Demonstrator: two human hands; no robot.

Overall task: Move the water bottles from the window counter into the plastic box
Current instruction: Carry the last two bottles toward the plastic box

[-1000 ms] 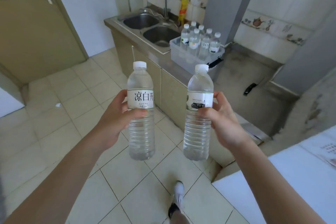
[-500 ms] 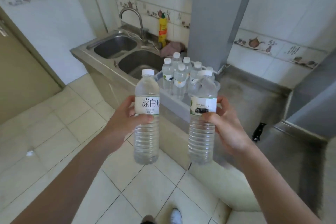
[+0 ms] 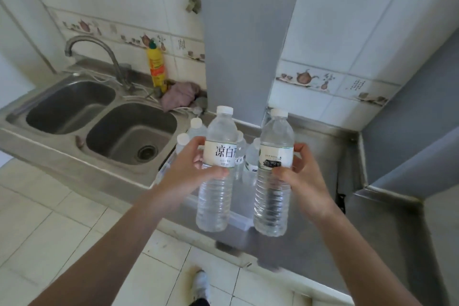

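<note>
Water bottles: you hold one upright in each hand over the plastic box (image 3: 244, 218). Your left hand (image 3: 191, 171) wraps the left bottle (image 3: 218, 171) at its label; your right hand (image 3: 301, 179) wraps the right bottle (image 3: 274, 176) likewise. Gripping at the label probably keeps the bases free to lower. The box, at 3 o'clock from the sink (image 3: 131, 141), already holds several capped bottles (image 3: 196, 126).
</note>
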